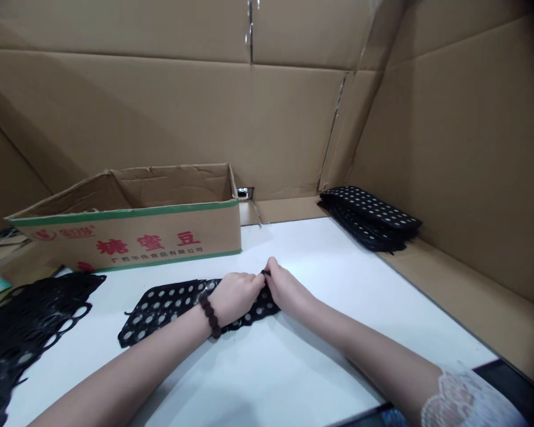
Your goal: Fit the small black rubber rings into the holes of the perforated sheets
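A flat black piece with rows of round pale spots (162, 302) lies on the white table. My left hand (235, 296), a dark beaded band at its wrist, is across its right half with the fingers closed on the upper edge. My right hand (287, 287) meets it there, thumb and fingers pinched on the same edge at the right end. The fingertips of both hands almost touch, and they hide the bit of edge between them. The lower right corner of the piece shows below the hands.
A heap of black pieces with round holes (31, 326) spreads over the left side. An open cardboard box (129, 237) stands behind. At the back right lies a stack of black spotted pieces (369, 213). Cardboard walls (160, 112) enclose the table (320, 379).
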The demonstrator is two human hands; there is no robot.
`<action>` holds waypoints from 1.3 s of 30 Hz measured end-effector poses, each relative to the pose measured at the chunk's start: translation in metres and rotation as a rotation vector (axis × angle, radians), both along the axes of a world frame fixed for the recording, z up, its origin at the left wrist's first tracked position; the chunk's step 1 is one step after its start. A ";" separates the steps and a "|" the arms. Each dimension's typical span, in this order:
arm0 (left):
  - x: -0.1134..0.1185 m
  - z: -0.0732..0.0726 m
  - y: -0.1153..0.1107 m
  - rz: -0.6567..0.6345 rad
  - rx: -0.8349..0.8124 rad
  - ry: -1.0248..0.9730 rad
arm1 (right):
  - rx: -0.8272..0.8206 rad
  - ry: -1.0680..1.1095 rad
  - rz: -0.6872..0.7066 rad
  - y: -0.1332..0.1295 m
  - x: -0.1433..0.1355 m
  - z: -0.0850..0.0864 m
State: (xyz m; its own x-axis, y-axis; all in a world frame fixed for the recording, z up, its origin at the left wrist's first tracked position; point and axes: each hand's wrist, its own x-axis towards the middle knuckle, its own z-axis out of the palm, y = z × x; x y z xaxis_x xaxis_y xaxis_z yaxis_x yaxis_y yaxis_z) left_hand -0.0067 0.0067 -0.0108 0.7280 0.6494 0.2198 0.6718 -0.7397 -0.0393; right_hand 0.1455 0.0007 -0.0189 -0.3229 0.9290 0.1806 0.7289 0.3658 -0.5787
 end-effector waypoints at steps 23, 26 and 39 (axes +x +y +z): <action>-0.014 0.005 0.024 0.051 -0.482 -0.305 | -0.117 0.028 0.192 0.013 0.025 0.012; -0.014 0.005 0.024 0.044 -0.483 -0.264 | -0.097 0.002 0.204 0.011 0.025 0.012; -0.007 0.000 0.014 0.113 -0.279 0.029 | -0.075 -0.126 0.219 0.000 0.016 0.017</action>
